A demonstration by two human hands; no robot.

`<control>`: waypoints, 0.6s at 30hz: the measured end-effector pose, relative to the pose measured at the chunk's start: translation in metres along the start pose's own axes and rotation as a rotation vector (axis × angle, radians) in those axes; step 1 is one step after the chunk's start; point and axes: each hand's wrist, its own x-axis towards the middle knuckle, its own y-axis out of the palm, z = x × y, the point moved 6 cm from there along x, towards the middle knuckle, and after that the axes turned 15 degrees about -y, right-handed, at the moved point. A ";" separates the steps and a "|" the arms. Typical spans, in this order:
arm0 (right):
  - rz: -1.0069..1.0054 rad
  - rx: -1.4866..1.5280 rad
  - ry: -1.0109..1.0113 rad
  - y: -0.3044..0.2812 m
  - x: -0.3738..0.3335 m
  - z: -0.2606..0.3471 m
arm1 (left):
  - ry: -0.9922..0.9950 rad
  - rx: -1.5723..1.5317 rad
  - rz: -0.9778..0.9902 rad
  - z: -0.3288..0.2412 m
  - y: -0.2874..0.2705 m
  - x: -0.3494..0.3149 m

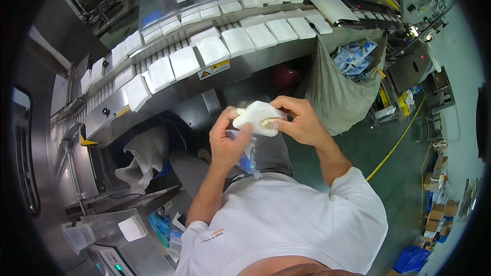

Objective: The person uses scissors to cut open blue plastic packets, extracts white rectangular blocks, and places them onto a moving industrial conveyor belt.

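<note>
In front of my body I hold a folded white wipe stack (254, 115) between both hands. My left hand (228, 140) is closed on its left side, with the thumb lying across the near face. My right hand (302, 118) pinches the right side between thumb and fingers. Pale translucent covers sit on some fingertips. A crumpled blue and clear plastic wrapper (247, 159) hangs just below the stack, beside my left hand; whether that hand grips it I cannot tell.
Ahead runs a roller conveyor (143, 65) with rows of white folded stacks (185, 62). A cloth sack (337, 92) holding crumpled wrappers (354, 57) hangs at its right. At lower left are a digital scale (110, 261) and a metal table (146, 245) with another white stack (132, 228).
</note>
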 end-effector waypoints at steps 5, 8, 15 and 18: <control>-0.012 -0.390 -0.383 -0.005 0.010 0.030 | 0.025 0.241 0.157 -0.011 0.000 0.008; 0.046 -0.567 -0.663 -0.003 0.012 0.044 | -0.105 -0.057 0.270 0.003 -0.003 0.012; 0.169 -0.681 -0.968 0.002 0.008 0.067 | -0.516 -0.227 0.562 0.022 -0.006 0.003; 0.127 -0.685 -0.898 -0.006 0.009 0.064 | -0.445 -0.198 0.396 -0.004 0.002 0.003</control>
